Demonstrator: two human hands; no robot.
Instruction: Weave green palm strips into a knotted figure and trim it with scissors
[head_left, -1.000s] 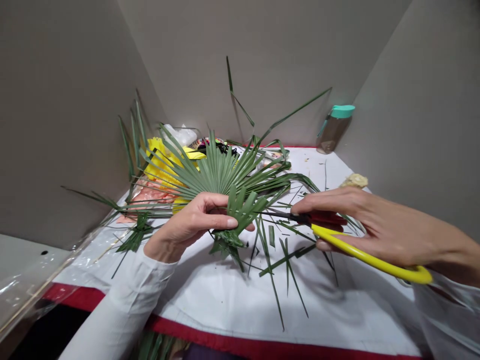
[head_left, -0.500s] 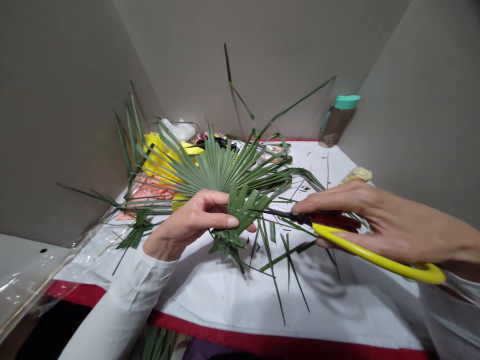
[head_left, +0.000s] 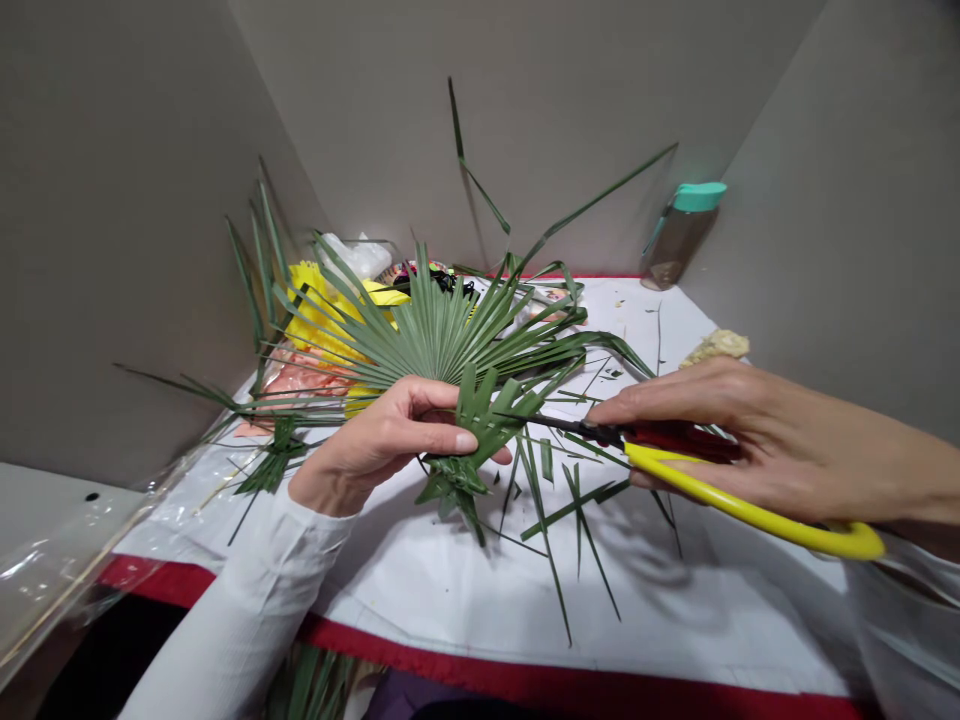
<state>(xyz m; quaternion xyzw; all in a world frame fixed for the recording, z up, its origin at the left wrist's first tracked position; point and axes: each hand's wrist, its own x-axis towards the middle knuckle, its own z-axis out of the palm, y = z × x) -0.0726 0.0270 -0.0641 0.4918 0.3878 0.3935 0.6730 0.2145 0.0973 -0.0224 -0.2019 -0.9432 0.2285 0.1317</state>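
My left hand (head_left: 397, 435) pinches a woven palm-leaf piece (head_left: 491, 425) between thumb and fingers, above the white cloth. Folded green strips fan out at its top, and a knotted, pointed part hangs below my thumb. My right hand (head_left: 712, 425) is closed around scissors with a yellow handle (head_left: 750, 515) and dark blades. The blade tips lie against the strips on the right side of the woven piece. Whether the blades are parted is hard to make out. Behind my left hand spreads a large fan-shaped palm leaf (head_left: 431, 335).
Leaf strips and cuttings (head_left: 574, 510) lie on the white cloth (head_left: 525, 610). A bottle with a turquoise lid (head_left: 694, 215) stands at the back right, near a pale crumpled lump (head_left: 716, 347). Yellow packaging (head_left: 315, 315) and a small woven leaf bundle (head_left: 277, 460) are at left. Grey panels surround the table.
The scissors' tips have moved slightly left, further over the woven piece's strips. My left hand keeps its hold in nearly the same place. The view has shifted a little.
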